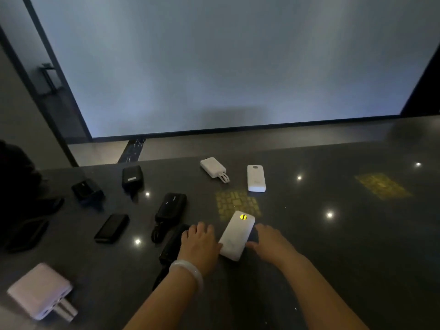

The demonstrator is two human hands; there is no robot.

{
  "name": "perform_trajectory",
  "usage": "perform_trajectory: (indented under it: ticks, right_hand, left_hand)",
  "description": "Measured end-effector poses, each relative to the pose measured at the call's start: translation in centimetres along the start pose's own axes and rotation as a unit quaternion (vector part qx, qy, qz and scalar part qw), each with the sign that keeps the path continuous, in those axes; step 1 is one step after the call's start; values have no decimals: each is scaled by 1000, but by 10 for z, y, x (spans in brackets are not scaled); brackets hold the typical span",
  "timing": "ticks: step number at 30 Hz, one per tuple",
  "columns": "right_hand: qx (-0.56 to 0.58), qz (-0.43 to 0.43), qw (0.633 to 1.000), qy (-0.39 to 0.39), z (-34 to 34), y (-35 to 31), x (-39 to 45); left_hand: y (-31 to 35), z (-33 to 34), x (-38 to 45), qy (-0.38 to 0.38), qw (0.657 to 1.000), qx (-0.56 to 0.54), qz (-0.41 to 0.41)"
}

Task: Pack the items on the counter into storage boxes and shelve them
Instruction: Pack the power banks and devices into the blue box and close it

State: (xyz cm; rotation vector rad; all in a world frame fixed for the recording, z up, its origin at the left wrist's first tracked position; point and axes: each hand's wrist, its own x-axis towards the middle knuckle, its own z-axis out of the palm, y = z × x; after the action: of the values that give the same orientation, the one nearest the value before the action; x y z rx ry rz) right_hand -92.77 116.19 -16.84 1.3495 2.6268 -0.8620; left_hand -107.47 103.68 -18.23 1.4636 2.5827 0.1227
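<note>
Dim dark worktop [333, 258], power banks scattered: my left hand [200, 241] and right hand [269, 241] flank the white power bank [234, 236] near the front edge, fingers relaxed, touching its sides; gathering step, next needs a firm grip.

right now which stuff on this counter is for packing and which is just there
For packing:
- white power bank with lit yellow display, between left hand and right hand
- two white power banks farther back
- black power banks
- pink power bank

Just there:
- dark counter
- door handle
- bracelet
</note>
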Motion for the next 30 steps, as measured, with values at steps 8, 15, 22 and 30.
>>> perform_trajectory:
  ticks: [8,15,22,30]
  right_hand:
    - [46,61,997,24,5,-2,46]
    - [12,93,994,48,4,8,82]
    - [-12,112,991,79,-3,16,122]
    - [-22,97,985,142,-22,7,190]
  left_hand:
    - [0,19,48,-39,996,-72,17]
    - [38,41,72,-39,997,-12,70]
    - [32,44,111,-10,996,-59,69]
    - [15,46,149,8,993,-114,6]
